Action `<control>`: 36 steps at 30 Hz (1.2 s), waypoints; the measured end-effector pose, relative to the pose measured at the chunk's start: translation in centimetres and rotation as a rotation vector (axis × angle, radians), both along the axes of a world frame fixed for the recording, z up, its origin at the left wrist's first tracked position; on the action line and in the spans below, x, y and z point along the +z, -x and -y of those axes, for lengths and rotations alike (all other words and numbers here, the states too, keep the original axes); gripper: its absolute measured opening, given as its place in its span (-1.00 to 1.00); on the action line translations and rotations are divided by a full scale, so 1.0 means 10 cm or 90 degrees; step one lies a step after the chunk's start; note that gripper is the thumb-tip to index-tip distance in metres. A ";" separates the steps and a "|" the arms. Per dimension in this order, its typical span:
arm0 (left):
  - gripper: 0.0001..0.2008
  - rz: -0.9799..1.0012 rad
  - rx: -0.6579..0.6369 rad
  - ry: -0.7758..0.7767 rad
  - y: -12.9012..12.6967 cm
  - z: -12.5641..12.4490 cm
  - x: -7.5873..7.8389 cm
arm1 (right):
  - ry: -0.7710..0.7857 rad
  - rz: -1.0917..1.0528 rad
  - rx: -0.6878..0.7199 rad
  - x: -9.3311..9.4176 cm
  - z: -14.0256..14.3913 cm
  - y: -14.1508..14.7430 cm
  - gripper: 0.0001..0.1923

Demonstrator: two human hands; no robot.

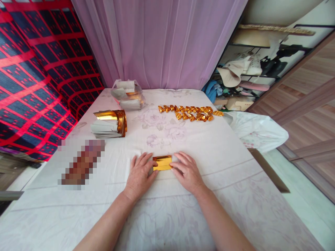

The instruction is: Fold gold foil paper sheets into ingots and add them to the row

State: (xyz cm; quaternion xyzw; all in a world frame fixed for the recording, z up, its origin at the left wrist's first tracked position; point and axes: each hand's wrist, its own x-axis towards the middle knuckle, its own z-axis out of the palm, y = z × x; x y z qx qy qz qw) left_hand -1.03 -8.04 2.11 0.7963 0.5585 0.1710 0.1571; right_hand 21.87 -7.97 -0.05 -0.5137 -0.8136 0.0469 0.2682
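A small sheet of shiny gold foil paper [162,162] lies on the table in front of me, folded over into a strip with a crease across it. My left hand [140,171] has thumb and index finger closed on its left end, the other fingers resting on the cloth. At the right end, my right hand [187,171] grips the paper between thumb and fingertips. Beyond the hands, several folded gold foil pieces [192,111] are lined up in rows. To the left stands a stack of gold and grey-white foil sheets [110,123].
A pale flowered tablecloth [209,150] covers the table. A clear plastic bag [128,94] of more sheets sits at the far left edge. Something blurred out [82,165] lies at left. Off the right edge are a white plastic bag [261,130] and a cluttered shelf [248,75].
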 end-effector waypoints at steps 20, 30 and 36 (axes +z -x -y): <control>-0.83 -0.007 0.001 -0.015 -0.01 0.02 -0.04 | 0.000 -0.030 0.007 -0.02 0.00 -0.01 -0.82; -0.83 -0.011 -0.010 -0.030 0.00 0.01 -0.05 | -0.011 -0.032 0.012 -0.05 0.00 -0.02 -0.82; -0.83 -0.017 -0.008 -0.037 -0.01 0.00 -0.04 | -0.036 -0.024 0.007 -0.10 -0.04 -0.01 -0.83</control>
